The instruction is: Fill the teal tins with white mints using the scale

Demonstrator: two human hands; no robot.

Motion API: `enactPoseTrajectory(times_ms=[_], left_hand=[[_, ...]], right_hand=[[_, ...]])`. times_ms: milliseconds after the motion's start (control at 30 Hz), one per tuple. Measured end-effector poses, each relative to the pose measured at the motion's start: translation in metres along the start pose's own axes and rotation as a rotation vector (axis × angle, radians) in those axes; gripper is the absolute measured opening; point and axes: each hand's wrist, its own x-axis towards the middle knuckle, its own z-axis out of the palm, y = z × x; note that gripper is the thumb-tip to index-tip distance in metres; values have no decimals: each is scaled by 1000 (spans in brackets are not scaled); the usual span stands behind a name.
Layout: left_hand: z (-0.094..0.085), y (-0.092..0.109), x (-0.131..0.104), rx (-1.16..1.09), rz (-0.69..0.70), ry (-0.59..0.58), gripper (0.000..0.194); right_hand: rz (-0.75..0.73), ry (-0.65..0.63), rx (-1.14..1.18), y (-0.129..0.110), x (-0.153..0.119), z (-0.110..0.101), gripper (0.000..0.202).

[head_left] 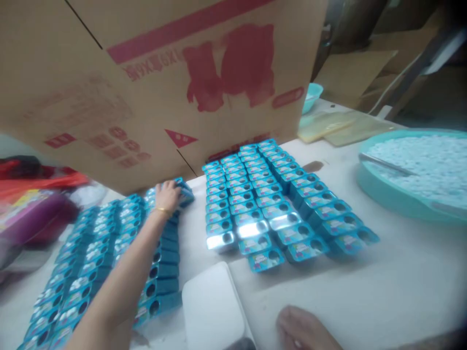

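A big printed cardboard carton (153,107) is filling the view from 9 to 1 o'clock, running off the top edge and hiding whatever is lying behind it; part of its lettering is blurring. Below it a pale tabletop (365,301) is stretching out, while the room at 1 to 2 o'clock is fading into shadow around loose cardboard (353,73). At 3 o'clock the frame is cutting off a turquoise basin (386,194) of pale pellets. Small blue printed boxes are standing in rows: one group (73,262) at 8 o'clock, partly hidden by the forearm, another (241,199) just below centre. A white box (211,301) is lying at 6 o'clock, its near end cut off. The left hand (168,195) is bending its fingers over the left group's far end; whether they are gripping cannot be told. The right hand (301,328), blurring at 5 o'clock, is showing only partly, its grip unreadable.
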Motion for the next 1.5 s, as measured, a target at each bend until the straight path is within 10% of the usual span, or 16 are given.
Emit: enactPoseTrajectory(times_ms=[300,533,800,933,1133,1300,1500], left_hand=[[-127,61,-181,-107,359,-69,30],[-130,129,-237,-103,366,-136,14],[-145,118,-285,-444,223,131,24],[-122,113,-336,-703,-97,264,19],[-26,126,-385,-1049,-664,237,25],[24,138,-389,-1144,-800,263,31],[32,147,-391,-1127,-846,341,26]], right_hand=[[-65,87,399,-3,-34,13,15],[-113,49,242,21,-61,8,9],[-172,54,103,42,-64,-4,15],[-167,49,48,41,-58,-4,22],[-135,70,14,34,-58,-7,34],[-59,63,-116,24,-62,-3,33],[-221,20,-550,-33,-55,49,39]])
